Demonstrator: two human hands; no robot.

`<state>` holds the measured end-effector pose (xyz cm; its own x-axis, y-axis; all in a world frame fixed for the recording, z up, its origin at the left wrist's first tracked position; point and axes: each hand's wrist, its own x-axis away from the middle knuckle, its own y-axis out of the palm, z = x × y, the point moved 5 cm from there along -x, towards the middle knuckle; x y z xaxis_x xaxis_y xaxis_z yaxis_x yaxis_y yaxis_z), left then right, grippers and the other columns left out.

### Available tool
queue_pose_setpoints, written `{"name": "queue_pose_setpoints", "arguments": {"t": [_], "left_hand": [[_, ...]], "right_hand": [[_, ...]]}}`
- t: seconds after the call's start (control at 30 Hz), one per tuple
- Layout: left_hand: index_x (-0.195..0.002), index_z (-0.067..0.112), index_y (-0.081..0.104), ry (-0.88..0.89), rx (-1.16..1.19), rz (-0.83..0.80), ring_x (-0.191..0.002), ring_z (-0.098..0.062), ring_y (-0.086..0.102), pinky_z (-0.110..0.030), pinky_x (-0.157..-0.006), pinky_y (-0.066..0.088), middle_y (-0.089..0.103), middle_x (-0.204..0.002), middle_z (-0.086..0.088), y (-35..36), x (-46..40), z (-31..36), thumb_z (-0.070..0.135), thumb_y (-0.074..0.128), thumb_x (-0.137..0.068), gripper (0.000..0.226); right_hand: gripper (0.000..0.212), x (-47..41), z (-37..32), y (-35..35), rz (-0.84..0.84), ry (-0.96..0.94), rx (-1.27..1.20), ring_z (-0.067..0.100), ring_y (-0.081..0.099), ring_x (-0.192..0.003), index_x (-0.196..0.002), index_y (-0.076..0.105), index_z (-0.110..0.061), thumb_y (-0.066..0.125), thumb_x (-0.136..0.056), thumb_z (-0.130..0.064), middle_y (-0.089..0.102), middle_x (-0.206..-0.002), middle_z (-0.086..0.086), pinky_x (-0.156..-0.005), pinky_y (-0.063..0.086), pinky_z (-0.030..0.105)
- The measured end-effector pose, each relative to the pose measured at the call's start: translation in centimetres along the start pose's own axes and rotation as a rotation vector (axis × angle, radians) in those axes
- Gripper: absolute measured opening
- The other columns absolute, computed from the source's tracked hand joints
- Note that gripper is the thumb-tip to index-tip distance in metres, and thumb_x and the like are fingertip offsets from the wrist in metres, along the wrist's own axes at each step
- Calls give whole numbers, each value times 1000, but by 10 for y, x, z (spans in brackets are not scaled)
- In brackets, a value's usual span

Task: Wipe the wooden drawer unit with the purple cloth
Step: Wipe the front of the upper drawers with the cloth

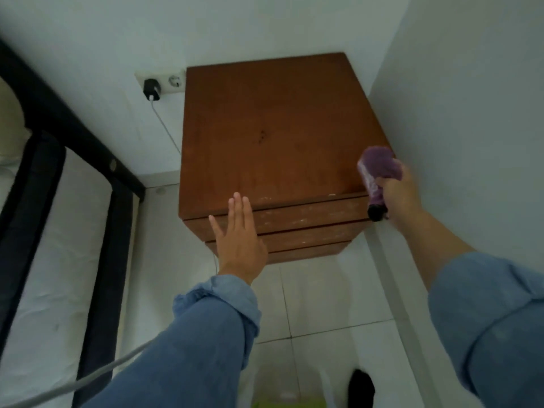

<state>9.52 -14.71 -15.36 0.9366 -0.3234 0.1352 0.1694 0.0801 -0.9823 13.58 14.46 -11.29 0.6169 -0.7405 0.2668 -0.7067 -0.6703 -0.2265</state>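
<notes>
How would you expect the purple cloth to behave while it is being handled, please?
The purple cloth probably feels soft and floppy: it bunches fuzzily above the right hand. Likely light, since curled fingers alone hold it.

Both arms are extended forward, each covered by a blue sleeve rolled back above the wrist. The left hand (240, 240) is held flat with its back to the camera, the fingers straight and slightly spread, the thumb set apart. The right hand (397, 195) is raised higher on the right, its fingers curled round a purple cloth (378, 169), which is gripped.
</notes>
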Motion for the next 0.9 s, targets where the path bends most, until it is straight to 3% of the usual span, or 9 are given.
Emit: {"name": "queue_pose_setpoints", "arguments": {"t": [0.07,0.17,0.27,0.43,0.53,0.63,0.67,0.77,0.9], "left_hand": [[-151,6,-13,-14,-26,-19,-148,-21,-15,-60,-116,-5,-18,-160,-9,10,-4,-2,26,46,-89,88],[-151,5,-11,-9,-48,-28,-148,-21,-13,-58,-117,-4,-16,-161,-9,26,-7,-5,34,50,-84,96],[-152,3,-3,10,-56,45,-149,-23,-6,-55,-116,-6,-8,-161,-11,35,-8,-7,40,57,-77,103],[-152,0,3,13,5,107,-149,-25,0,-55,-118,-1,-2,-161,-15,41,-9,-3,45,49,-66,107],[-152,-1,4,11,24,101,-149,-26,-1,-55,-118,1,-2,-161,-16,42,-8,-3,45,52,-66,108],[-152,-1,4,29,28,90,-149,-27,0,-55,-118,1,-1,-161,-16,42,-7,-6,46,54,-67,109],[-152,-1,5,34,27,84,-149,-27,0,-54,-118,1,-1,-161,-16,42,-7,-6,46,54,-67,110],[-152,-1,4,41,38,70,-149,-27,-1,-53,-118,0,-2,-161,-15,39,-7,-5,48,54,-67,110],[-152,1,5,49,89,65,-149,-27,-1,-51,-119,2,-2,-161,-15,37,-6,-5,46,54,-66,109]], "right_hand": [[41,-18,0,-27,97,-37,-22,4,51,-54,-108,51,-21,42,-82,10,54,-78,-1,-49,41,18],[41,-45,10,-51,200,-78,-52,2,52,-61,-110,53,-19,48,-74,0,57,-90,3,-54,44,15],[35,-64,30,-53,214,-93,-22,-5,56,-65,-114,55,-18,50,-83,-2,57,-101,4,-59,43,6],[43,-80,62,-45,195,-86,104,21,62,-104,-125,57,-22,52,-82,-14,62,-114,4,-95,50,33],[46,-70,66,-35,231,-121,271,29,59,-106,-121,60,-29,49,-78,-18,58,-120,13,-98,48,31],[48,-47,63,-17,212,-194,386,28,52,-108,-124,60,-22,47,-81,-5,55,-117,20,-87,33,0],[48,-40,61,-9,196,-192,369,27,52,-106,-125,60,-21,47,-81,-3,54,-117,20,-82,30,-2],[49,-10,52,24,131,-190,343,20,49,-90,-126,59,-21,46,-84,1,42,-110,11,-75,31,-2],[55,33,45,75,9,-188,352,15,43,-86,-128,57,-23,42,-83,5,34,-106,4,-82,31,9]]}}
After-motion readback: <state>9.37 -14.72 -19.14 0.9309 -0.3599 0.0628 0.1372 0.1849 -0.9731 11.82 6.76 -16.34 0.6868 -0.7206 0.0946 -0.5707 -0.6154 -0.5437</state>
